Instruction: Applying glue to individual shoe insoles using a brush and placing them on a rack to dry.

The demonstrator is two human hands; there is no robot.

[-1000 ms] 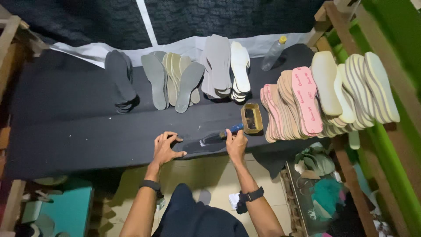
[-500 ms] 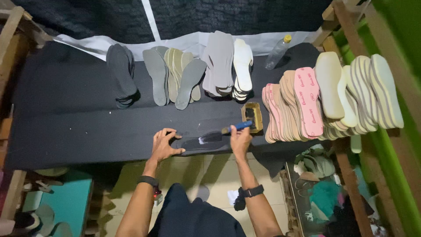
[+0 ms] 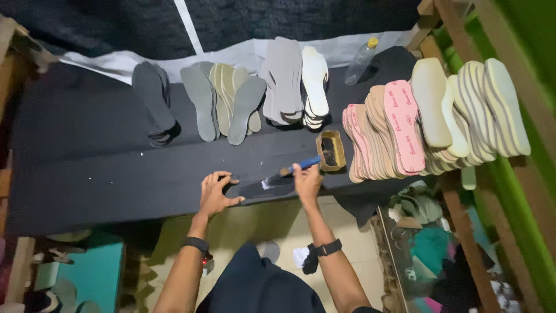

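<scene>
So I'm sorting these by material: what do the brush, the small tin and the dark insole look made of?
Brush: blue handle, probably plastic, glossy; pale bristles. Small tin: looks like metal, dull brownish, stained rim. Dark insole: flat matte sheet, perhaps foam or board; hard to tell.

Tabletop: matt black sheet, looks like foam or rubber, w/ pale specks. Dark insole under left hand: black, wet-glossy patch where brush touches. Brush in right hand: blue handle, plastic-looking, pale bristles. Small tin: worn yellowish metal, dark inside. Grey insoles: matt, foam-like. Pink and tan insoles: matt board or fabric face. Bottle: clear plastic, yellow cap. Frame on right: rough bare wood. Both wrist bands: black, matt.
</scene>
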